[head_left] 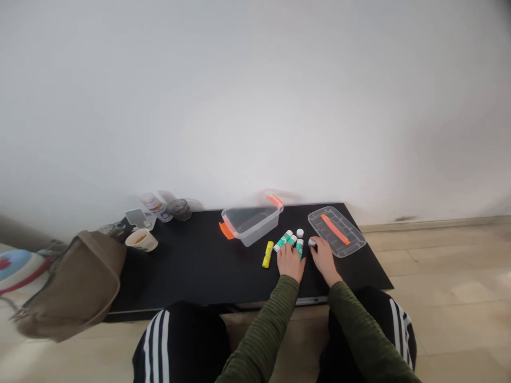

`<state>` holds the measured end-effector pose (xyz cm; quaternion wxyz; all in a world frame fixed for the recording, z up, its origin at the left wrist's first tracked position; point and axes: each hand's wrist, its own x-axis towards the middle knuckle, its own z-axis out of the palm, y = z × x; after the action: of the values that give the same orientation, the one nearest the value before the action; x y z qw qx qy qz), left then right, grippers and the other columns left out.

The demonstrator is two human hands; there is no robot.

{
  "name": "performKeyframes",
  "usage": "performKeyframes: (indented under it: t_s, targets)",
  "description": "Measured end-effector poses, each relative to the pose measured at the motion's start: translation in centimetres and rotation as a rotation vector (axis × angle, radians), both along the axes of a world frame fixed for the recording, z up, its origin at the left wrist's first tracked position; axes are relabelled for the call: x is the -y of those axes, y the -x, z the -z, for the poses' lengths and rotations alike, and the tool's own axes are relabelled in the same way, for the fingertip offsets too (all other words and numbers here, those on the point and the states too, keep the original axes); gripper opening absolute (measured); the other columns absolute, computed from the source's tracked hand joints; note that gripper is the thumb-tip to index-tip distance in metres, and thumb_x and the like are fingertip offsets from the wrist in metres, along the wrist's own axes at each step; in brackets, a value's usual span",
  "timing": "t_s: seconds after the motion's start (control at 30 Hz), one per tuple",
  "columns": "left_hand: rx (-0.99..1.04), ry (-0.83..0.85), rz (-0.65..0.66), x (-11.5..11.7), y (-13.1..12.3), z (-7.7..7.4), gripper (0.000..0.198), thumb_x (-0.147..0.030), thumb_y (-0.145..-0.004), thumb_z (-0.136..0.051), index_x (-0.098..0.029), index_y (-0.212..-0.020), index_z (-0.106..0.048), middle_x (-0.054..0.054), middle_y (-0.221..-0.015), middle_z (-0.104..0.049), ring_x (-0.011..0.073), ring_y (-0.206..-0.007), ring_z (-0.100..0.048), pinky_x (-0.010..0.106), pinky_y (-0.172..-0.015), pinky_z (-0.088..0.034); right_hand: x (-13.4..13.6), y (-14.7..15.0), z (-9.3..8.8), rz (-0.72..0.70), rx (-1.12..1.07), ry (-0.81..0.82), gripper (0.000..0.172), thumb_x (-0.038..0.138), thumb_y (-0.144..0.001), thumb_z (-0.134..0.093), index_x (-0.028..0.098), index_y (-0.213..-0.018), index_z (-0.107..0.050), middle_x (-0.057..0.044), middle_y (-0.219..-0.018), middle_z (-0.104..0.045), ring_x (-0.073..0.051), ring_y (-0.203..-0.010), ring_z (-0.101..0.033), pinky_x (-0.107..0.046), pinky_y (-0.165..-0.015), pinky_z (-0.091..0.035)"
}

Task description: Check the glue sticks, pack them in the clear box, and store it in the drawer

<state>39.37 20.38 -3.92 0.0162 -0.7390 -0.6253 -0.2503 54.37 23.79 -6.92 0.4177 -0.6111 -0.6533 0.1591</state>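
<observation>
My left hand (291, 261) lies over a small group of green-and-white glue sticks (283, 241), its fingers spread and touching them. Part of the group is hidden under those fingers. Beside it, the fingers of my right hand (324, 260) are closed on a glue stick (312, 242), of which only the white cap end shows. Another white cap (299, 233) sits just beyond the group. To the left of my left hand is a yellow glue stick (268, 254), apart from the others.
A clear plastic box (259, 232) with orange latches stands behind the glue sticks. Its lid (356, 242) lies at the right of the black table (179, 279). A paper cup (148, 244) with liquid, a glass (180, 209), a bottle (156, 206) and a brown bag (85, 287) are at the left.
</observation>
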Motion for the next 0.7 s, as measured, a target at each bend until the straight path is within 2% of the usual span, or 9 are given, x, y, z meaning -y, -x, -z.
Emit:
performKeyframes:
  t_s: [0.17, 0.37, 0.5, 0.63, 0.7]
  targets:
    - [-0.017, 0.027, -0.022, -1.1, -0.1, 0.3, 0.023, -0.032, -0.070, -0.077, -0.017, -0.085, -0.068, 0.013, -0.100, -0.057, 0.0324, -0.102, -0.052, 0.050, -0.085, -0.045, 0.8, -0.4, 0.0, 0.011, -0.032, 0.018, 0.032, 0.020, -0.079, -0.048, 0.020, -0.105, -0.067, -0.011, -0.108, -0.066, -0.026, -0.103, -0.059, -0.046, -0.095, -0.047]
    - [0.050, -0.024, -0.006, -0.2, 0.6, -0.1, 0.009, -0.026, -0.071, -0.073, -0.020, -0.076, -0.070, 0.011, -0.093, -0.059, 0.0302, -0.094, -0.055, 0.047, -0.078, -0.047, 1.8, -0.3, -0.5, 0.107, -0.257, 0.046, 0.031, 0.029, -0.079, -0.054, 0.019, -0.106, -0.067, -0.012, -0.106, -0.068, -0.025, -0.095, -0.064, -0.043, -0.086, -0.054]
    - [0.184, -0.110, 0.009, 1.2, 1.8, -1.7, 0.010, -0.028, -0.075, -0.070, -0.022, -0.083, -0.071, 0.010, -0.094, -0.061, 0.0289, -0.094, -0.056, 0.045, -0.078, -0.046, 2.7, -0.3, -1.5, 0.168, -0.520, 0.085, 0.037, 0.041, -0.078, -0.062, 0.019, -0.108, -0.067, -0.011, -0.110, -0.070, -0.025, -0.096, -0.067, -0.044, -0.089, -0.054]
    - [0.304, -0.183, 0.066, 2.9, 3.3, -3.7, 0.017, -0.029, -0.080, -0.069, -0.023, -0.096, -0.070, 0.011, -0.101, -0.064, 0.0300, -0.097, -0.057, 0.049, -0.083, -0.044, 3.9, 0.3, -3.2, 0.107, -0.850, 0.106, 0.045, 0.049, -0.075, -0.070, 0.020, -0.109, -0.067, -0.010, -0.113, -0.070, -0.025, -0.102, -0.067, -0.043, -0.088, -0.056]
    - [0.340, -0.184, 0.088, 3.7, 3.9, -4.4, 0.019, -0.028, -0.081, -0.069, -0.023, -0.099, -0.070, 0.011, -0.104, -0.065, 0.0310, -0.099, -0.057, 0.050, -0.085, -0.044, 4.7, 0.8, -4.1, 0.070, -0.943, 0.115, 0.046, 0.049, -0.074, -0.073, 0.020, -0.109, -0.067, -0.009, -0.114, -0.070, -0.025, -0.104, -0.066, -0.043, -0.089, -0.056]
